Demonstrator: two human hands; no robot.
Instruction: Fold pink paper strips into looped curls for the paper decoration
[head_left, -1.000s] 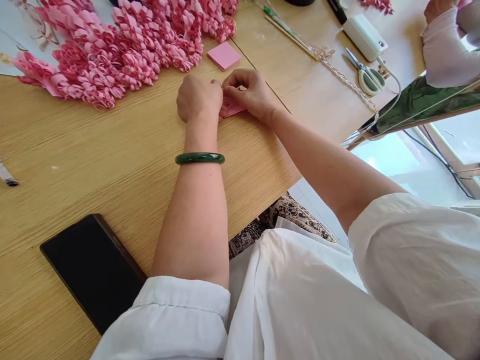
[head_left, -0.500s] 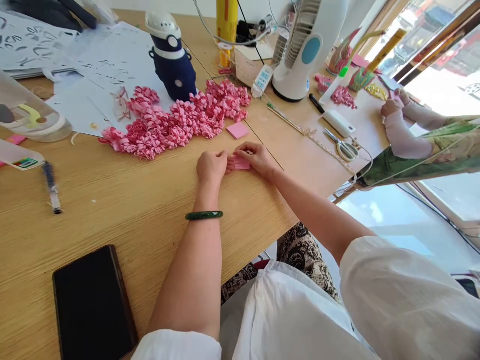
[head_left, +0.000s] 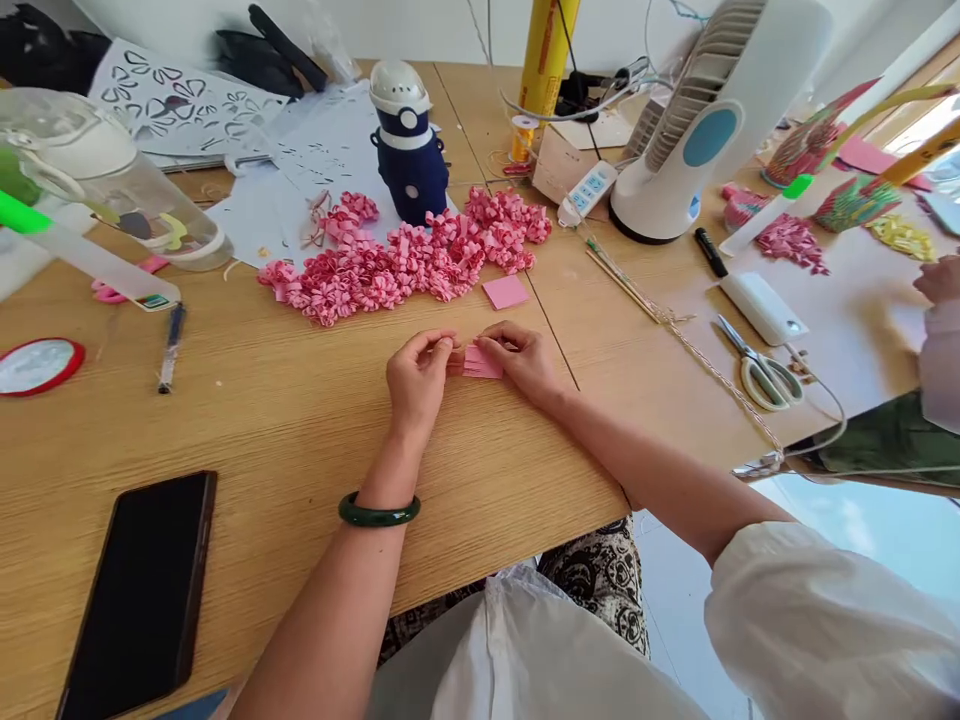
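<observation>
So, slit pink paper (head_left: pixel 482 364) between both hands, just nearer than the pink square (head_left: pixel 505 292) on the desk (head_left: pixel 300 430). Right hand (head_left: pixel 527 362): pinching the paper's right side. Left hand (head_left: pixel 416 385): curled at its left edge, can't tell whether gripping a strip. Best to keep the right pinch firm, take strips singly, pull lightly to avoid tearing. Count: one slit paper, one square, one phone (head_left: pixel 139 590), one scissors (head_left: pixel 769 380), one fan (head_left: pixel 705 130). Pink curls (head_left: pixel 390 265): too tangled to count.
</observation>
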